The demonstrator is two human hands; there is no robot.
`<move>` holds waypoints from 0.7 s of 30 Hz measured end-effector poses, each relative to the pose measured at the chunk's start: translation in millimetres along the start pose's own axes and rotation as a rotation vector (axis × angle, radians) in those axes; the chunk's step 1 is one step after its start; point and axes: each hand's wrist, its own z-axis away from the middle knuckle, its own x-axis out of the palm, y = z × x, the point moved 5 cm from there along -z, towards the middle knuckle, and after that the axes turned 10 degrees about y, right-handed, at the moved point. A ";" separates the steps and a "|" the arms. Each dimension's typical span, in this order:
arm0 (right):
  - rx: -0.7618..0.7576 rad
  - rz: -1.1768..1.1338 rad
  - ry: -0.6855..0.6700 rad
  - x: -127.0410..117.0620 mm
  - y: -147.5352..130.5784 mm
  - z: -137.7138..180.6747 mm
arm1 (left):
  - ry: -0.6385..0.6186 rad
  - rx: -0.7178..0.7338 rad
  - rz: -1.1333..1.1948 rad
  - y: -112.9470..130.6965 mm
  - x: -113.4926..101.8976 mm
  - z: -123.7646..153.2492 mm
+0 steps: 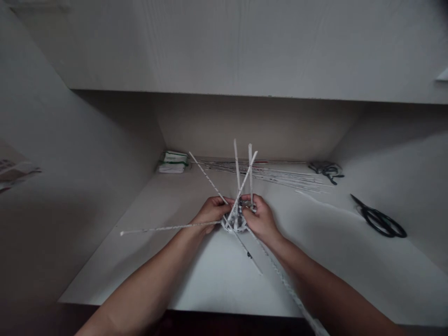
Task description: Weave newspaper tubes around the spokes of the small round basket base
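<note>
Between my hands is a small round woven basket (234,227) of rolled paper tubes, grey-white with dark print specks. Several long paper tubes (206,176) stick out of it: some stand up, one points left, and one runs down toward my right forearm. My left hand (213,212) grips the basket's left side, thumb over the rim, fingers curled behind. On the right side, my right hand (261,218) pinches the rim with its thumb inside and fingers around the outside. Parts of the far rim are hidden by my fingers.
Loose paper tubes (280,177) lie along the back of the white shelf (210,280). A green-striped white packet (173,162) sits back left. Dark-handled tools (327,171) lie back right, with black scissors (381,221) nearer. An upper panel (245,56) overhangs the shelf.
</note>
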 end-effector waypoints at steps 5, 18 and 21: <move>-0.118 0.092 0.047 -6.2 -7.1 -6.0 | -0.056 0.019 -0.026 0.1 1.3 0.0; 0.031 -0.170 -0.065 1.7 4.2 -3.9 | -0.074 0.101 -0.123 0.4 1.7 -2.3; 0.033 -0.180 -0.076 2.8 4.2 -3.0 | -0.057 0.111 -0.143 0.7 1.7 -1.9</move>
